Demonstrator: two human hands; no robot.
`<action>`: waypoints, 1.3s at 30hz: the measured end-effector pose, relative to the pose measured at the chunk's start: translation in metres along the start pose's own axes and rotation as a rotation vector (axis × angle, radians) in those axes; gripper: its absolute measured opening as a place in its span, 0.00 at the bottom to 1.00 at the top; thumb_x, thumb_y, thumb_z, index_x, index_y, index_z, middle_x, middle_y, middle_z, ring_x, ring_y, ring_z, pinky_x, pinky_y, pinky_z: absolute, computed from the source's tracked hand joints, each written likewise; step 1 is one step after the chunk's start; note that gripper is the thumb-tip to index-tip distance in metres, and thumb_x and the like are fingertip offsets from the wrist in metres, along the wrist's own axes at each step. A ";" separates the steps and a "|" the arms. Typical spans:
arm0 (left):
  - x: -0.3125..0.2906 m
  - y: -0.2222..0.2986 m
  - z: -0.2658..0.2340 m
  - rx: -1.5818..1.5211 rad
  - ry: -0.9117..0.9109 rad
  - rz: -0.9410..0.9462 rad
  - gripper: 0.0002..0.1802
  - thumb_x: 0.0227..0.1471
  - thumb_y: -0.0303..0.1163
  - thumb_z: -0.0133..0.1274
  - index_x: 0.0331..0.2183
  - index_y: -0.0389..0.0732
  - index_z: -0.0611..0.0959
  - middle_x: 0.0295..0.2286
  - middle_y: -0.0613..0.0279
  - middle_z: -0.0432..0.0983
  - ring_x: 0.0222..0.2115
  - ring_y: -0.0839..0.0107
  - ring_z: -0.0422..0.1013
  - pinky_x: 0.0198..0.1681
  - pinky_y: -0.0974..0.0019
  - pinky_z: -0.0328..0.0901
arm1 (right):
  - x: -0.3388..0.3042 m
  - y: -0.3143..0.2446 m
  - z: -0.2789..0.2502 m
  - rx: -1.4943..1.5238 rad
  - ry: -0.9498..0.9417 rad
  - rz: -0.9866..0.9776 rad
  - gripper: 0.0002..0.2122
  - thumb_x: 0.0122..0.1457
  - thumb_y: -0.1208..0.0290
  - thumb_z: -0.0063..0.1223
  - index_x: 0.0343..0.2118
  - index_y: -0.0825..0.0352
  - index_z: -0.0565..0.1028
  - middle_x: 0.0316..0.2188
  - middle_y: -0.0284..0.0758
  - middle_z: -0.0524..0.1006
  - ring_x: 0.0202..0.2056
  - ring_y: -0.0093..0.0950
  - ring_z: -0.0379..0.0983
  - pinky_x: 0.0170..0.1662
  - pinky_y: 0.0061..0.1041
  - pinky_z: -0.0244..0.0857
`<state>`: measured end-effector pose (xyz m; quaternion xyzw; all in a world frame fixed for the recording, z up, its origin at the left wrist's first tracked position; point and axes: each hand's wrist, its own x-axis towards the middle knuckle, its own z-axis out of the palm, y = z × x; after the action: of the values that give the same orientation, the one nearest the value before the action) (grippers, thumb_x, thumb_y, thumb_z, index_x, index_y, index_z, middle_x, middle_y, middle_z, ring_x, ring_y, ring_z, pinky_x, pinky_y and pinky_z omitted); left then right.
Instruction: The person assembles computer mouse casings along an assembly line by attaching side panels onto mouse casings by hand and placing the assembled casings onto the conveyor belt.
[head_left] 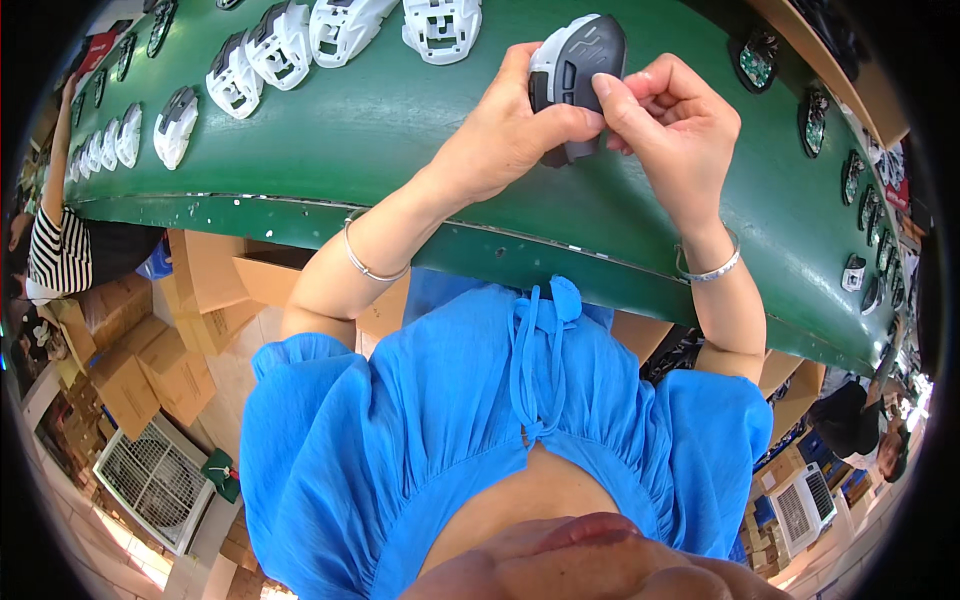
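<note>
Left hand (505,125): clamped on the left side of a computer mouse, its thumb across the near side.
Computer mouse (597,60): raised over the bench, dark grey on top, pale along its left flank, tilted.
Right hand (685,125): thumb tip touching the mouse's right part, fingers curled just beside; I cannot tell whether they pinch it.
Wrists: 1 silver bracelet (372,262) on the left, 1 patterned silver bangle (712,268) on the right.
Blue top (400,420): on the person, tied at the front.
Bench (400,125): green, running across under the hands.
White mouse shells (355,15): 4 near the far edge, left of the mouse; more lie farther left, smaller in view.
Dark mouse bases (757,60): a line at the right, green circuit boards showing on some.
Co-workers: a striped sleeve (60,250) at far left, a person in dark clothing (845,415) at far right.
Floor: cardboard boxes (180,370) at left, near a white slatted unit (155,480).
</note>
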<state>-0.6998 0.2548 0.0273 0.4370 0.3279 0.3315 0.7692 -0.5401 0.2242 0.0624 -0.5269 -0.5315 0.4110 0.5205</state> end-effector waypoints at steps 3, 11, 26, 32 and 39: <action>0.000 0.001 0.000 0.084 0.018 0.041 0.39 0.43 0.30 0.60 0.53 0.35 0.58 0.40 0.60 0.68 0.40 0.74 0.67 0.43 0.70 0.65 | -0.002 0.004 -0.004 -0.021 -0.042 -0.001 0.09 0.49 0.76 0.61 0.19 0.69 0.71 0.17 0.26 0.71 0.18 0.09 0.65 0.20 0.09 0.60; 0.001 -0.003 0.000 0.264 -0.019 0.209 0.47 0.37 0.26 0.65 0.55 0.34 0.55 0.44 0.57 0.67 0.45 0.71 0.66 0.48 0.68 0.63 | -0.007 -0.002 -0.014 -0.173 -0.045 0.029 0.11 0.47 0.78 0.60 0.17 0.67 0.66 0.15 0.21 0.66 0.18 0.08 0.59 0.20 0.10 0.54; -0.001 0.005 0.002 0.235 0.073 0.197 0.44 0.34 0.26 0.61 0.51 0.33 0.55 0.40 0.53 0.66 0.40 0.69 0.68 0.41 0.68 0.67 | -0.001 0.000 -0.002 -0.048 -0.072 0.084 0.11 0.50 0.75 0.60 0.19 0.68 0.67 0.17 0.24 0.69 0.19 0.10 0.62 0.21 0.10 0.56; 0.000 0.003 0.003 0.308 0.097 0.331 0.42 0.33 0.27 0.62 0.50 0.32 0.60 0.41 0.53 0.67 0.41 0.68 0.67 0.43 0.67 0.66 | 0.005 -0.005 0.004 0.100 0.033 0.075 0.10 0.49 0.75 0.61 0.32 0.74 0.74 0.26 0.31 0.75 0.28 0.16 0.71 0.32 0.15 0.67; -0.003 -0.005 0.005 0.274 0.096 0.213 0.33 0.40 0.25 0.61 0.48 0.34 0.64 0.39 0.60 0.69 0.40 0.74 0.67 0.44 0.70 0.64 | 0.003 0.004 -0.002 0.206 -0.107 0.019 0.11 0.50 0.79 0.58 0.37 0.75 0.74 0.30 0.32 0.76 0.32 0.18 0.72 0.37 0.17 0.68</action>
<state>-0.6961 0.2482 0.0253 0.5535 0.3584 0.3838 0.6464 -0.5375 0.2275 0.0587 -0.4530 -0.5086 0.4957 0.5389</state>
